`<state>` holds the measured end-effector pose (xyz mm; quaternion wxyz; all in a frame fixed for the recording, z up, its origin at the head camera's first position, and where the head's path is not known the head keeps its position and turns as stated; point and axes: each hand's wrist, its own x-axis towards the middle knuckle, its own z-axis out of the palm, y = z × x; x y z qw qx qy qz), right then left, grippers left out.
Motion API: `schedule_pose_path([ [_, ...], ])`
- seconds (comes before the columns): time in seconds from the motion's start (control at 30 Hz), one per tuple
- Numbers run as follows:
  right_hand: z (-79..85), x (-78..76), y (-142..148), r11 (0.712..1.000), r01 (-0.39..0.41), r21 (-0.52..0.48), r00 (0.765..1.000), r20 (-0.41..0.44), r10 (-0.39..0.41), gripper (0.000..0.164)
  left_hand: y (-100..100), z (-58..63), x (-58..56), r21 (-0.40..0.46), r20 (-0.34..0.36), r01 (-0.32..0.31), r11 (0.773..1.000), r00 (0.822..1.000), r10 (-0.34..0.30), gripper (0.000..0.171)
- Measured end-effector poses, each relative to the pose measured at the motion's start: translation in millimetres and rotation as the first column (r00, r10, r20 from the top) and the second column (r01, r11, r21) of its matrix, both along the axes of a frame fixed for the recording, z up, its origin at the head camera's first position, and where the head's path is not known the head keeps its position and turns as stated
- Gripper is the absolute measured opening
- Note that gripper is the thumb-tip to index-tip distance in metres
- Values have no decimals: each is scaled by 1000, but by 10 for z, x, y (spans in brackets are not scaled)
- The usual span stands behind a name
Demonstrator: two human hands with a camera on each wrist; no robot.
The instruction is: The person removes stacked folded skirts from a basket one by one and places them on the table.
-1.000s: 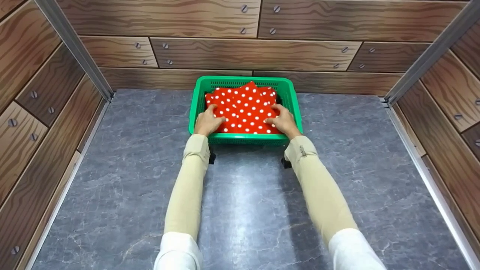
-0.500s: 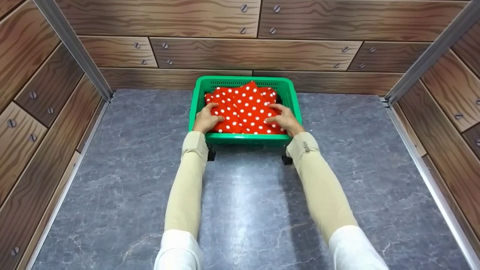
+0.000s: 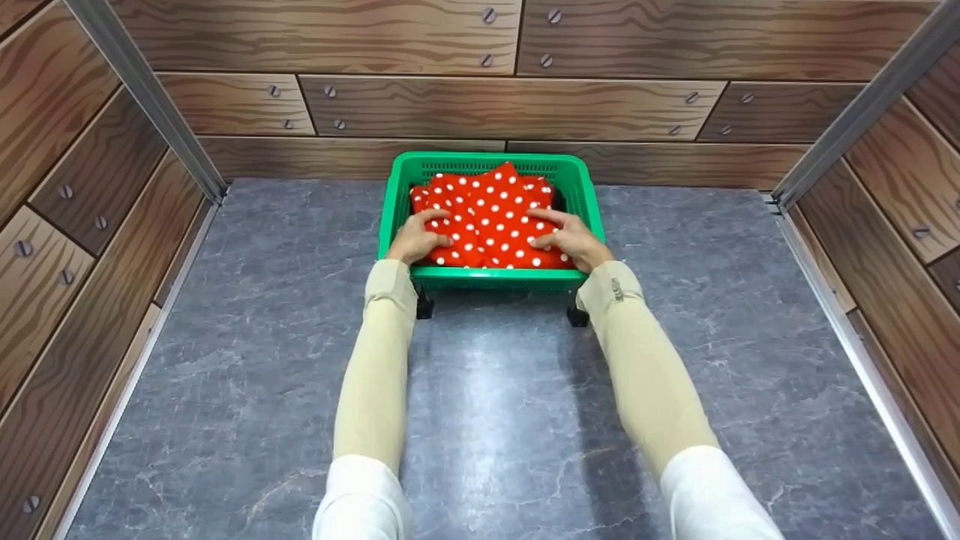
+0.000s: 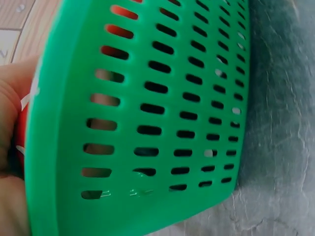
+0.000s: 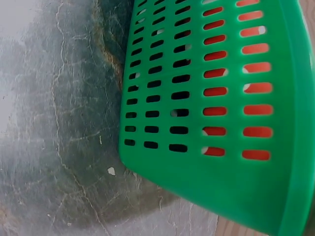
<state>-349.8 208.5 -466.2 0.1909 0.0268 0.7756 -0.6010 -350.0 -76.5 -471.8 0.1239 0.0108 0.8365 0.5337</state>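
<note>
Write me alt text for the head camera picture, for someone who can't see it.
A person's left hand and right hand touch red fabric with white polka dots inside a rectangular green plastic basket. The basket sits on a grey marble-patterned surface, in front of brown wood-patterned panels.

White glare streaks the grey floor (image 3: 480, 420); wrist views look soft.

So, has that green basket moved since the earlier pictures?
No: in the head view, the green basket shows no shift either way relative to the wooden wall behind it.
</note>
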Motion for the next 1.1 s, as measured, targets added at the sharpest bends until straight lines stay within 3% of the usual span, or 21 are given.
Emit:
schedule_pose_path([
  [0.17, 2, 9, -13, 998, -37, 53, 999, -11, 38, 56, 6, -8, 15, -36, -24, 42, 998, 999, -43, 55],
  [0.23, 99, 77, -37, 996, -61, 66, 998, 5, 61, 56, 10, -17, 16, -42, -20, 39, 998, 999, -40, 56],
  [0.4, 120, 94, -62, 985, -73, 156, 997, -2, 75, 58, 26, -25, 22, -40, 3, 25, 999, 1000, -25, 56],
  [0.47, 34, 37, -66, 975, -59, 212, 997, -36, 68, 59, 31, -22, 24, -38, 3, 19, 999, 1000, -19, 56],
  [0.7, 98, 69, -202, 919, -71, 388, 992, -72, 107, 62, 35, -24, 25, -35, 17, 11, 999, 1000, -11, 55],
  [0.93, 138, 97, -248, 902, -62, 427, 996, -30, 82, 64, 31, -32, 26, -28, 8, 9, 1000, 1000, -9, 54],
  [1.1, 87, 82, -244, 890, -12, 457, 992, -109, 69, 61, 10, -32, 29, -40, 11, 0, 999, 1000, 0, 54],
])
